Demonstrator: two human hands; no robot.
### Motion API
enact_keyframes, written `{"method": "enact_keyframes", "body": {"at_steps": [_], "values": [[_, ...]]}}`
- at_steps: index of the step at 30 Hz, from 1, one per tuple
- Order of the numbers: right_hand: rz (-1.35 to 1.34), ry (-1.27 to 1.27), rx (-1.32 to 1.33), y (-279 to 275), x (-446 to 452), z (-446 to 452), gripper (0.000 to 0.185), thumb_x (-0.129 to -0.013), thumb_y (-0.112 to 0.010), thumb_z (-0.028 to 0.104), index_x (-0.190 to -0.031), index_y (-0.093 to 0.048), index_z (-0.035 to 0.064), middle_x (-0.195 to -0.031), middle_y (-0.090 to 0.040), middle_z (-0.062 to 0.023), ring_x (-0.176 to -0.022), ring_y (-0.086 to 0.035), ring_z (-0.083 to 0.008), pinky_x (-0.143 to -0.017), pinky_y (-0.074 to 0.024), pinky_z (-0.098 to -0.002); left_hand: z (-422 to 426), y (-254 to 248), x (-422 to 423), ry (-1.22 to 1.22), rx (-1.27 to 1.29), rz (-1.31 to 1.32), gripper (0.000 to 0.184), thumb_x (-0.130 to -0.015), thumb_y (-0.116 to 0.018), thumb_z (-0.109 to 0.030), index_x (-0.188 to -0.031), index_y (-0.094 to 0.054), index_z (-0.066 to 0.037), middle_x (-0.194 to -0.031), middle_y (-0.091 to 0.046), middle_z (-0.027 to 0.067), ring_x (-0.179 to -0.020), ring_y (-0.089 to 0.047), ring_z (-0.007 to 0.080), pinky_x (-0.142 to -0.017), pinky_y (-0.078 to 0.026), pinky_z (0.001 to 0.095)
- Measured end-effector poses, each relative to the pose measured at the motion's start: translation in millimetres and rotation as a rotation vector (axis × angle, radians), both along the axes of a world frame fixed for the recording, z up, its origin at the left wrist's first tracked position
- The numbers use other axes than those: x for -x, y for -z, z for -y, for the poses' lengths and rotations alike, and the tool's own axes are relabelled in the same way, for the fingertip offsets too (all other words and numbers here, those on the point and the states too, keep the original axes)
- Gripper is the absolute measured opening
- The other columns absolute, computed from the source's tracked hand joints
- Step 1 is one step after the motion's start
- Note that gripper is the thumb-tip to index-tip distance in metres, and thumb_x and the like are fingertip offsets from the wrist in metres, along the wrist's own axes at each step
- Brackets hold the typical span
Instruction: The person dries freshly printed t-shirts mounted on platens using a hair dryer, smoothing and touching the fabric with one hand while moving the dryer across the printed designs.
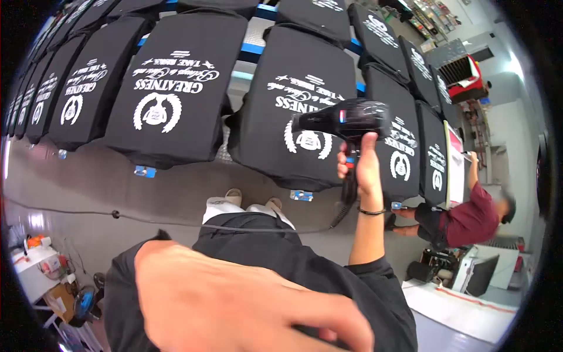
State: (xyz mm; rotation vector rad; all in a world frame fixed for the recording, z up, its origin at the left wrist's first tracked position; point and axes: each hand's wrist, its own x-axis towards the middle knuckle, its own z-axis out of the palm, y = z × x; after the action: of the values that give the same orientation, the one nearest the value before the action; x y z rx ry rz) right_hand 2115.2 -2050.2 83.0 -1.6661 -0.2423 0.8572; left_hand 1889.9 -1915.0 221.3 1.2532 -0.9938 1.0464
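A black hair dryer (360, 120) is in my right hand (366, 167), whose fingers wrap round its handle. Its nozzle points left, over the white print of a black shirt (293, 70) stretched on a flat board. To the left lies another printed black shirt (176, 76). My left hand (246, 299) is large and blurred close to the camera, in front of my body, with its back showing. Its fingertips are partly cut off and smeared, so whether it holds anything is hidden.
More shirt-covered boards (82, 88) run along blue rails to both sides. The dryer's cord (158, 222) stretches left across my waist. At the right a person in a dark red shirt (472, 217) stands by a board. A fan (85, 302) is at the lower left.
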Motion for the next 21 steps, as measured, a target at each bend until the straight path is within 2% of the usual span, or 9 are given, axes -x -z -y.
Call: {"method": "enact_keyframes", "body": {"at_steps": [2,5,6,8,9,12,14,18,21], "values": [[0.235,-0.069,0.069,3,4,-5,0.079,-0.083,-0.035,0.083,-0.087,-0.054,0.0064,-0.061,-0.052,-0.0016,-0.047,-0.046,-0.01,-0.044,-0.038,-0.024,-5,2,2,-0.027,-0.025,0.064,0.02,-0.086,-0.056,0.005,-0.101,-0.07,0.007,-0.107,-0.069,0.0221,-0.067,-0.059,0.0245,-0.062,-0.052,0.0287],[-0.238,0.032,-0.1,-5,-2,-9,0.078,-0.085,-0.033,0.081,-0.087,-0.055,0.0068,-0.061,-0.052,-0.0011,-0.046,-0.046,-0.0092,-0.042,-0.0375,-0.0235,-18,4,24,-0.126,-0.059,0.071,0.021,-0.087,-0.056,0.005,-0.102,-0.071,0.006,-0.107,-0.069,0.0214,-0.068,-0.059,0.0243,-0.064,-0.052,0.029],[-0.133,0.066,-0.05,-5,4,-12,0.077,-0.085,-0.036,0.081,-0.088,-0.055,0.0068,-0.061,-0.052,-0.0005,-0.045,-0.046,-0.0094,-0.042,-0.0373,-0.0243,-24,-5,29,-0.026,-0.036,-0.032,0.021,-0.088,-0.055,0.003,-0.1,-0.071,0.005,-0.107,-0.07,0.0197,-0.071,-0.061,0.0233,-0.066,-0.052,0.0298],[0.202,-0.047,0.101,2,5,-8,0.076,-0.085,-0.037,0.08,-0.088,-0.055,0.0066,-0.06,-0.051,-0.0003,-0.044,-0.046,-0.0104,-0.043,-0.0379,-0.0251,-32,-22,32,0.224,0.011,-0.211,0.022,-0.091,-0.053,-0.001,-0.098,-0.073,0.004,-0.105,-0.072,0.0164,-0.078,-0.065,0.0213,-0.071,-0.051,0.0315],[0.122,-0.058,0.069,1,4,-8,0.075,-0.086,-0.038,0.079,-0.089,-0.055,0.0063,-0.061,-0.052,-0.0009,-0.045,-0.046,-0.0115,-0.044,-0.0385,-0.0252,-37,-24,34,0.331,0.023,-0.319,0.024,-0.092,-0.051,-0.003,-0.097,-0.074,0.003,-0.104,-0.072,0.0148,-0.082,-0.067,0.0203,-0.073,-0.051,0.0323],[-0.242,0.047,-0.077,-6,3,-6,0.076,-0.085,-0.037,0.08,-0.089,-0.054,0.007,-0.063,-0.052,-0.002,-0.047,-0.047,-0.0111,-0.044,-0.0377,-0.0244,-46,-18,32,0.304,0.067,-0.385,0.023,-0.092,-0.052,-0.003,-0.098,-0.073,0.003,-0.105,-0.072,0.0154,-0.084,-0.066,0.0217,-0.075,-0.051,0.0336],[0.084,-0.034,0.053,5,7,-6,0.077,-0.084,-0.035,0.082,-0.091,-0.054,0.0076,-0.063,-0.052,-0.0015,-0.047,-0.046,-0.0108,-0.045,-0.0375,-0.0238,-51,-15,36,0.284,0.087,-0.414,0.022,-0.092,-0.052,-0.003,-0.099,-0.072,0.003,-0.106,-0.071,0.0161,-0.085,-0.066,0.0231,-0.076,-0.05,0.0348],[-0.277,0.029,-0.095,-5,3,4,0.079,-0.082,-0.035,0.084,-0.091,-0.054,0.0078,-0.064,-0.052,-0.0015,-0.048,-0.047,-0.011,-0.044,-0.0374,-0.0241,-48,-4,45,0.4,0.119,-0.376,0.021,-0.093,-0.052,-0.003,-0.102,-0.07,0.003,-0.108,-0.07,0.0175,-0.089,-0.065,0.0259,-0.078,-0.05,0.0373],[0.105,-0.041,0.102,7,6,2,0.079,-0.083,-0.033,0.083,-0.091,-0.054,0.0074,-0.064,-0.053,-0.002,-0.047,-0.047,-0.0112,-0.045,-0.0396,-0.024,-51,4,48,0.439,0.165,-0.377,0.021,-0.093,-0.053,-0.003,-0.104,-0.069,0.003,-0.109,-0.069,0.0185,-0.091,-0.064,0.028,-0.08,-0.049,0.0392]]}}
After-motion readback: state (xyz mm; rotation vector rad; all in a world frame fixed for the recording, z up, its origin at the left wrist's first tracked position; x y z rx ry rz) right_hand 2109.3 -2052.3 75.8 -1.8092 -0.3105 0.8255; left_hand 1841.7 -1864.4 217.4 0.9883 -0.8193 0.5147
